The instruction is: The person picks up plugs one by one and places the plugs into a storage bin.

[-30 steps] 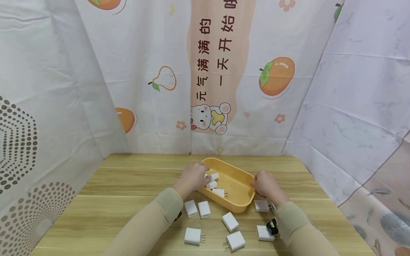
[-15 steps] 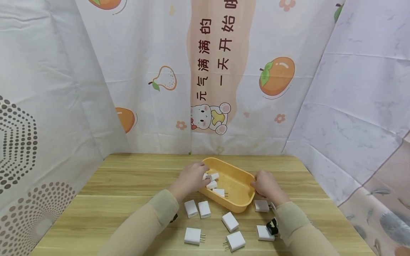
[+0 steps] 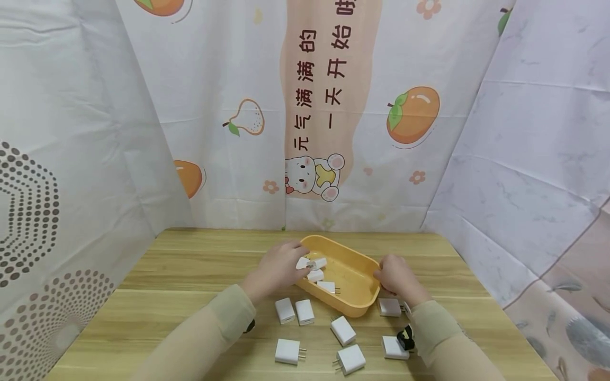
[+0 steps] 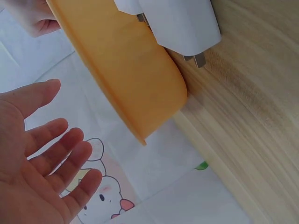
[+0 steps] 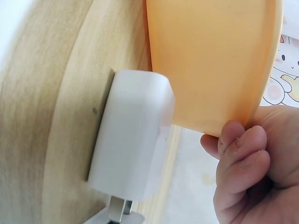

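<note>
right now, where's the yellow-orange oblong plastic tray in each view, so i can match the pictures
Head: the yellow-orange oblong plastic tray lies just right of centre, in the lower half.
Left wrist: the tray slants from the top left to the middle, cut off at the top.
Right wrist: the tray fills much of the upper right.
Shared landmark: the white cartoon animal print: centre, lower left, upper right edge, respectively.

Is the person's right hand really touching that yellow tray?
Touching. The right wrist view shows it: the curled fingers of the right hand grip the edge of the yellow tray, with no gap between.
</note>
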Motion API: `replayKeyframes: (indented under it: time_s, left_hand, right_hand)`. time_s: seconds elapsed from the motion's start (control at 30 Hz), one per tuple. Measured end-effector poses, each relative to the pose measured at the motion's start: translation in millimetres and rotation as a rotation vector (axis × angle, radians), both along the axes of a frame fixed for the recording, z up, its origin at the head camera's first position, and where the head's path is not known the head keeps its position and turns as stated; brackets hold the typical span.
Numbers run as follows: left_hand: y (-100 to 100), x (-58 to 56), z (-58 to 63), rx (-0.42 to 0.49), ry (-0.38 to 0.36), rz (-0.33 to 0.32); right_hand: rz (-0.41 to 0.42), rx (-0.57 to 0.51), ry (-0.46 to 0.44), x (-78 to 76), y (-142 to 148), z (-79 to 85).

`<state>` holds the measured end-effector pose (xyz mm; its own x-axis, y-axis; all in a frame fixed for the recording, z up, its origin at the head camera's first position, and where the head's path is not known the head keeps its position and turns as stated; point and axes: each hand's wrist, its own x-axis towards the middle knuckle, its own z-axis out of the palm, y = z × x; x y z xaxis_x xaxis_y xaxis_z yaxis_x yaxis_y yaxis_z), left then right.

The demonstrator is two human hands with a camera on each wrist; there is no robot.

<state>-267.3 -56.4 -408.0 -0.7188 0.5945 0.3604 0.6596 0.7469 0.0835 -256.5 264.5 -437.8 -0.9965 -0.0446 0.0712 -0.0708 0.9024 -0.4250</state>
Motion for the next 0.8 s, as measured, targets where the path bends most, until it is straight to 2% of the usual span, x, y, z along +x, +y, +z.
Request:
replayKeyframes:
  time_s: [0.2,0.5,0.8]
  left_hand:
    - [-9.5,5.3,2.1,-0.001,-0.033,-0.056]
    - [-23.5,12.0,2.6,-0.01,-0.133,-0.084]
    - [-34.0,17.6,3.4,-0.045,-0.163,-0.137]
  right_hand:
    - [-0.001,0.003,0.0,-0.6,0.5,-1.0]
    - [-0.002,-0.009,-0.019,-0.4,0.3,-1.4]
    - [-0.003,-0.016,-0.022,-0.5,0.7,-0.4]
